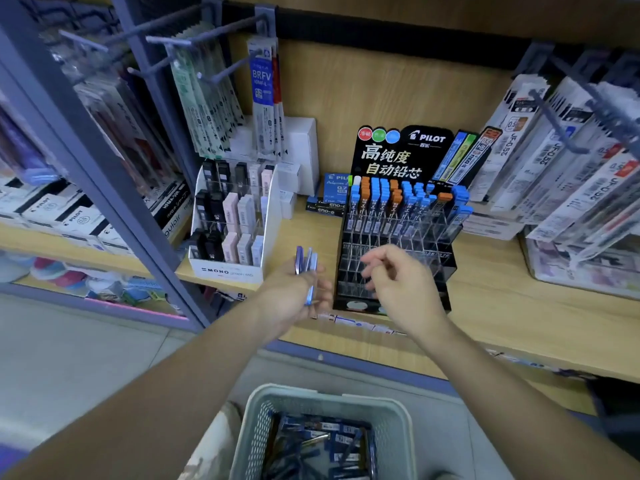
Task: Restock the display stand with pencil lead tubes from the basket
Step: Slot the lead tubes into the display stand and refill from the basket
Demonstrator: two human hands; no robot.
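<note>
At mid-frame, left hand (294, 292) grips a few lead tubes (307, 260); right hand (405, 285) hangs loose and empty by the stand (398, 233). More sit in the basket (325, 397), bottom centre. They look light, stiff, slick plastic, so I'd pinch near the cap.

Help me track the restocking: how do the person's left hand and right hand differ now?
The left hand grips several blue lead tubes; the right hand holds nothing visible, its fingers loosely curled. The left hand sits beside the display stand; the right hand is before its empty front slots. Both are raised at the shelf edge, beyond the basket.
</note>
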